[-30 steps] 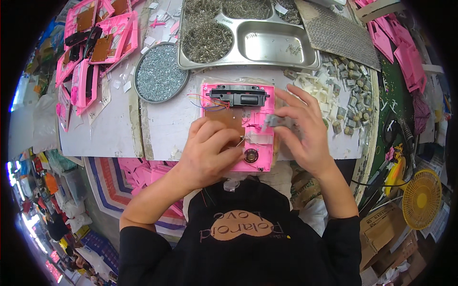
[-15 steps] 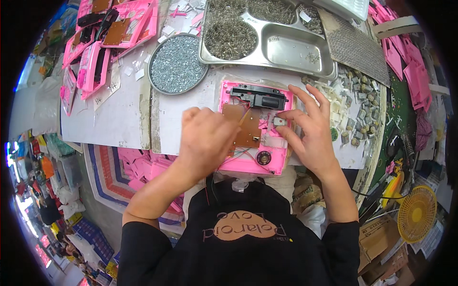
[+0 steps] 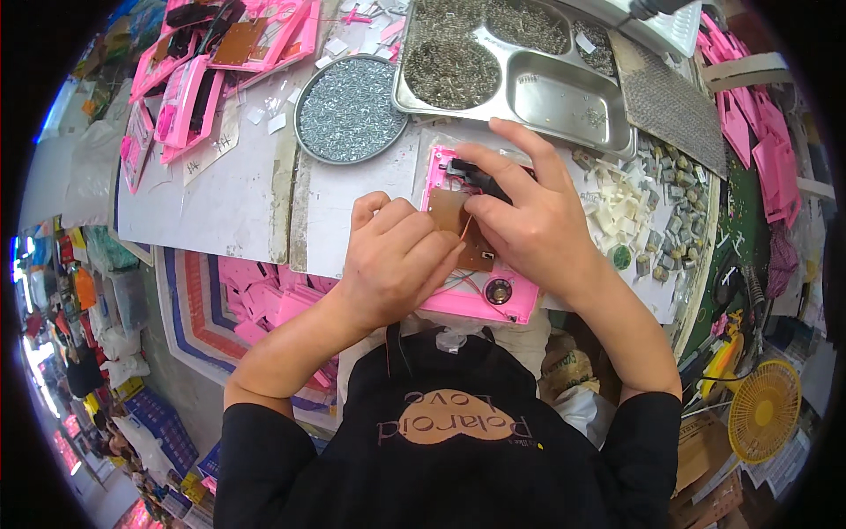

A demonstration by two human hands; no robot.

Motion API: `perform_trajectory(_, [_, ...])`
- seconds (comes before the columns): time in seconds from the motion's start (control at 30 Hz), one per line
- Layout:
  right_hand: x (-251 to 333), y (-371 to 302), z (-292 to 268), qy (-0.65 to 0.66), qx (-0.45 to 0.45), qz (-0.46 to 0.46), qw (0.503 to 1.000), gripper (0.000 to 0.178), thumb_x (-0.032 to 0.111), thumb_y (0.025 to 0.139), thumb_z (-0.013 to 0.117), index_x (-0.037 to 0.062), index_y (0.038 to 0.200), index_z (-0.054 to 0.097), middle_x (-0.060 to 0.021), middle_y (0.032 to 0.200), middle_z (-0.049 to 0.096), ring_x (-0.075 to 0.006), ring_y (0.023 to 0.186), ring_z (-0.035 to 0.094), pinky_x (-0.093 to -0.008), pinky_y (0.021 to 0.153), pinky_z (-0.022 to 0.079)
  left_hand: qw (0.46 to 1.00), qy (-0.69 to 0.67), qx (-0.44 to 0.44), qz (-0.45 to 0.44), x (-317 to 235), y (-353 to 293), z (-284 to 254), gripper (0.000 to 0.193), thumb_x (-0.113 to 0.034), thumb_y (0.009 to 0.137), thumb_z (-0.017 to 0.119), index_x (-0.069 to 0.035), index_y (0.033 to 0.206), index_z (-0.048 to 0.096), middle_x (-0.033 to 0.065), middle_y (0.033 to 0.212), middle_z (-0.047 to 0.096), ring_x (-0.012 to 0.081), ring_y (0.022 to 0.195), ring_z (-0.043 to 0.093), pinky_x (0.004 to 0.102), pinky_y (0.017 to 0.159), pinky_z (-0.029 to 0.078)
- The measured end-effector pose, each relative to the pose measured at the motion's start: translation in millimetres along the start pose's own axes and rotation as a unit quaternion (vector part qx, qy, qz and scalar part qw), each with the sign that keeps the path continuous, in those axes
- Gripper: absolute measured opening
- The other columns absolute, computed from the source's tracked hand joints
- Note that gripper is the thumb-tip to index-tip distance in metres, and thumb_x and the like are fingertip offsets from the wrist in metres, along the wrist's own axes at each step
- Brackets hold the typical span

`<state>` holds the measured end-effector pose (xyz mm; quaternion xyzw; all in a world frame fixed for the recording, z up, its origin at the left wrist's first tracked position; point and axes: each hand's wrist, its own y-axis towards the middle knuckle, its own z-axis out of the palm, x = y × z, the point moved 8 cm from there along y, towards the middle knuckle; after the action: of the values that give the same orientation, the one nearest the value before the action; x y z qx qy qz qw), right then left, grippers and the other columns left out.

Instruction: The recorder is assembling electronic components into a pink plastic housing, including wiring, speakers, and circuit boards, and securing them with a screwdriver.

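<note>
A pink plastic housing (image 3: pixel 476 305) lies in front of me with a brown circuit board (image 3: pixel 449 210) and a round black speaker (image 3: pixel 498 291) in it. My left hand (image 3: pixel 397 251) pinches a thin reddish wire (image 3: pixel 465 231) over the board's middle. Across the housing's right side spreads my right hand (image 3: pixel 538 207), its fingers apart, index and thumb tips beside a black plastic part (image 3: pixel 476 176) at the far end. This hand hides much of that part and the housing's right side. Loose thin wires (image 3: pixel 463 280) run near the speaker.
Beyond the housing stand a round dish of silvery screws (image 3: pixel 350 62) and a steel compartment tray (image 3: pixel 551 101) with small metal pieces. White plastic parts (image 3: pixel 617 207) and small metal motors (image 3: pixel 679 212) lie to the right. Pink housings (image 3: pixel 189 110) are piled far left. A yellow fan (image 3: pixel 765 410) stands lower right.
My right hand has moved from the small square part on the right side up and left over the black part. My left hand has come slightly right; the view has shifted a little.
</note>
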<state>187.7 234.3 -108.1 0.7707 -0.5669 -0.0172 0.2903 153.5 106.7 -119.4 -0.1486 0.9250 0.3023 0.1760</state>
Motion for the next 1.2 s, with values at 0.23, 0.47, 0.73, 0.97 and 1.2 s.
perform_trajectory(0.23, [-4,-7,2,0.026,-0.066,-0.021,0.997,0.021,0.006,0.062,0.077,0.0023,0.081,0.069,-0.0089,0.117,0.071,-0.0356,0.118,0.060,-0.0456,0.090,0.055,0.997,-0.002,-0.043,-0.071,17,-4,-38,0.044,-0.015,0.068,0.083,-0.008,0.108,0.066,0.0054,0.094,0.063,0.0253,0.082,0.058,0.0388,0.083,0.038])
perform_trajectory(0.47, [-12,-9,1,0.085,-0.078,0.015,0.993,0.018,-0.001,0.064,0.076,0.0030,0.079,0.068,-0.0089,0.119,0.071,-0.0365,0.116,0.061,-0.0426,0.089,0.056,0.991,-0.045,-0.081,-0.099,11,-25,-53,0.046,-0.012,0.069,0.081,-0.007,0.112,0.065,0.0081,0.098,0.063,0.0262,0.089,0.059,0.0391,0.082,0.039])
perform_trajectory(0.73, [-6,-8,-4,0.056,-0.037,0.037,0.997,0.017,-0.001,0.064,0.075,0.0032,0.078,0.065,-0.0101,0.123,0.069,-0.0372,0.121,0.057,-0.0444,0.094,0.054,0.986,-0.007,-0.072,-0.152,27,-14,-19,0.038,-0.011,0.073,0.080,-0.010,0.109,0.068,0.0066,0.106,0.062,0.0250,0.094,0.058,0.0403,0.085,0.039])
perform_trajectory(0.97, [-8,-7,-4,0.068,-0.029,0.031,0.997,0.017,0.002,0.064,0.075,0.0012,0.077,0.064,-0.0110,0.123,0.068,-0.0386,0.123,0.055,-0.0449,0.095,0.052,0.999,-0.018,-0.001,-0.037,17,12,4,0.032,-0.012,0.072,0.082,-0.013,0.103,0.073,0.0032,0.099,0.062,0.0251,0.091,0.057,0.0392,0.083,0.042])
perform_trajectory(1.2, [-9,-9,-2,0.072,-0.011,0.034,0.997,0.017,0.004,0.064,0.076,0.0017,0.077,0.066,-0.0104,0.126,0.067,-0.0385,0.125,0.053,-0.0454,0.095,0.052,0.996,-0.067,-0.033,-0.046,28,19,8,0.021,-0.006,0.074,0.080,-0.009,0.094,0.072,0.0033,0.094,0.063,0.0245,0.086,0.060,0.0376,0.081,0.044])
